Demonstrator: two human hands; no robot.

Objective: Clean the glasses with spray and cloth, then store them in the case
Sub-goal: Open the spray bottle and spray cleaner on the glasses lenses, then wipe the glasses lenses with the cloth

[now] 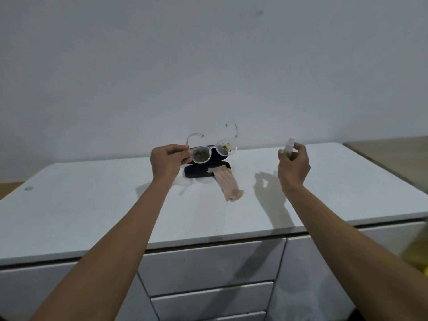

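My left hand (167,161) holds clear-framed glasses (214,148) up by their left corner, above the table; both lenses carry dark and yellowish smudges. Behind and below them lies an open black case (196,173) on the white tabletop (92,205). A pinkish-beige cloth (228,184) drapes out of the case toward me. My right hand (293,165) is raised to the right of the glasses, closed around a small white spray bottle (290,145) whose nozzle sticks up above the fingers.
The white tabletop tops a cabinet with drawers (213,269) below its front edge. A wooden surface (393,154) adjoins at the far right. A plain wall stands behind. Something blurred and yellow (416,256) shows at the right edge.
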